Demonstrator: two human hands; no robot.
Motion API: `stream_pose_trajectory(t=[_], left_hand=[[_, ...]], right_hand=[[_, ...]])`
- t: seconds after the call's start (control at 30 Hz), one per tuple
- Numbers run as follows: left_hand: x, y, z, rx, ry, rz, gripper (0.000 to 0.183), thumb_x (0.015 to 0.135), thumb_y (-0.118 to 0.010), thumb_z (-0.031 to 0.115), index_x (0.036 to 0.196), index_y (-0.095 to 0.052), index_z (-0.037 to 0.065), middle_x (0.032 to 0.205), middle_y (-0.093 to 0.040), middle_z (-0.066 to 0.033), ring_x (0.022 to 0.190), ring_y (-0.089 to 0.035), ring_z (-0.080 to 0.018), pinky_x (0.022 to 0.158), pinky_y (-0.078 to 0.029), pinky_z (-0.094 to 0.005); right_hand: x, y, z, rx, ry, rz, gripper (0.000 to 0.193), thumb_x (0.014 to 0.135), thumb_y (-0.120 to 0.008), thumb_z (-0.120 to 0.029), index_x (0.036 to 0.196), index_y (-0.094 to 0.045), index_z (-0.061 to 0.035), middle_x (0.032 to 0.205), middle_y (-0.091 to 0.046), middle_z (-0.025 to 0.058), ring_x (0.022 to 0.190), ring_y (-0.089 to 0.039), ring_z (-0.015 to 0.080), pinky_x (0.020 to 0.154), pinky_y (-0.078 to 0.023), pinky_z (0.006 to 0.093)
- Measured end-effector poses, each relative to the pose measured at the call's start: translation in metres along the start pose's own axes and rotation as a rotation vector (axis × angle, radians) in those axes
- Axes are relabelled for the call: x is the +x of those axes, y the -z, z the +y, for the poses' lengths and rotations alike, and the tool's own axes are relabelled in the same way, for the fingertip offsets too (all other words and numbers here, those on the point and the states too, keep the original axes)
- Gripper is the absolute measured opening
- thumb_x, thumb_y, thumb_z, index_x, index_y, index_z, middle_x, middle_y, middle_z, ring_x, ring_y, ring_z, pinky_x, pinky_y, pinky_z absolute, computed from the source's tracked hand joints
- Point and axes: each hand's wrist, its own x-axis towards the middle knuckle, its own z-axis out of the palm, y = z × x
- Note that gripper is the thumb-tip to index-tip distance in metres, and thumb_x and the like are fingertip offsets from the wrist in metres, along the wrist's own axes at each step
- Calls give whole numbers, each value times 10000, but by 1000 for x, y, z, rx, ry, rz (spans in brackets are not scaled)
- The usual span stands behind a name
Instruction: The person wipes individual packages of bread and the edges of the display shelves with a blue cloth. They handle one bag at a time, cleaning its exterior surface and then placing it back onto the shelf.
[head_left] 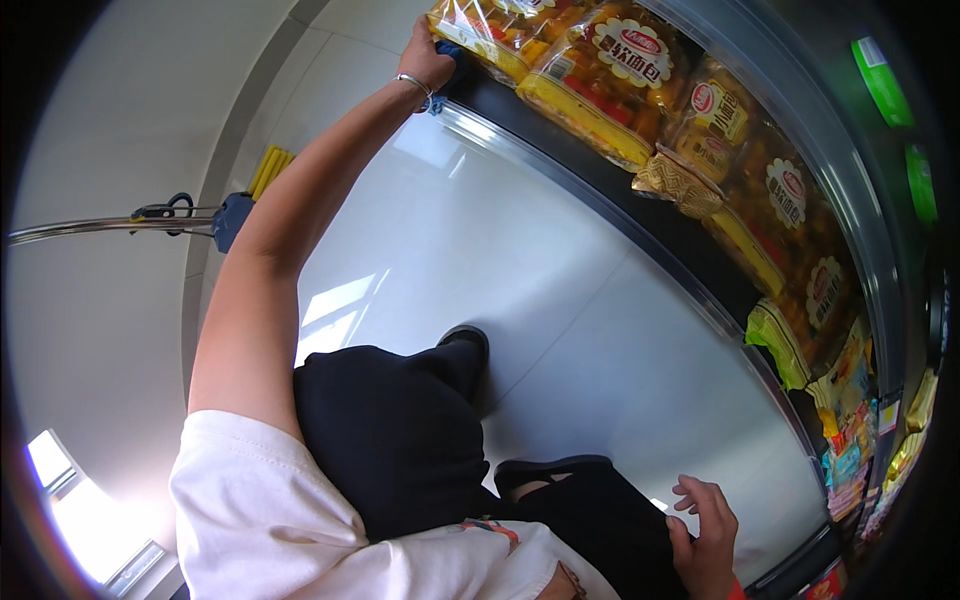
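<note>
With my left arm stretched far out, my left hand is closed on a dark blue cloth. The cloth lies at the end of the black lower shelf, beside a clear bag of packaged bread. Most of the fingers are hidden behind the back of the hand, which has a bracelet at its wrist. Low on the right, my right hand hangs apart from everything, its fingers loosely curved and spread, with nothing in them.
More bread bags and brightly coloured snack packets line the curving shelf. Clear edging runs above them. At left, a mop with a metal pole and yellow sponge head stands by the wall. Pale glossy tiles cover the floor.
</note>
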Motion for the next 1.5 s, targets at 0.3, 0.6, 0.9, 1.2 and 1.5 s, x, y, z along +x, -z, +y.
stream_pose_trajectory(t=[0.3, 0.6, 0.9, 1.2, 1.5], left_hand=[[-77, -8, -12, 29, -352, 207, 458, 683, -557, -95, 1129, -527, 5, 1100, -583, -232, 1026, -556, -428, 939, -464, -442], [-57, 2, -63, 483, -638, 81, 518, 812, -473, -71, 1314, -530, 44, 1379, -512, -186, 1261, -484, -376, 1088, -381, -426], [-139, -58, 10, 341, -728, -161, 565, 784, -506, -99, 1334, -524, 28, 1436, -444, -198, 1292, -442, -383, 1074, -408, -431], [-176, -83, 62, 220, -1014, -259, 513, 775, -558, 30, 1288, -550, 26, 1320, -510, -189, 1179, -503, -354, 1018, -400, -440], [-136, -47, 21, 436, -735, 16, 545, 717, -549, -60, 1255, -543, 23, 1263, -524, -182, 1123, -497, -359, 980, -399, -442]], right_hand=[[-15, -4, 0, -17, -6, 38, 472, 817, -592, 70, 1279, -545, -14, 1074, -623, 174, 875, -608, 302, 778, -505, 382], [-19, 0, -4, -12, -23, 34, 457, 831, -585, 52, 1281, -543, -15, 1092, -620, 178, 882, -603, 314, 792, -504, 392], [-10, -8, -7, -31, 35, 98, 458, 717, -630, 29, 1170, -564, 9, 979, -630, 164, 773, -620, 274, 710, -500, 362], [-10, -7, -11, -25, 29, 101, 463, 709, -639, 31, 1167, -569, 11, 991, -635, 159, 776, -621, 273, 719, -505, 362], [-24, -8, -2, 10, -8, 120, 454, 703, -658, 24, 1149, -574, 9, 981, -638, 153, 780, -623, 275, 722, -506, 368]])
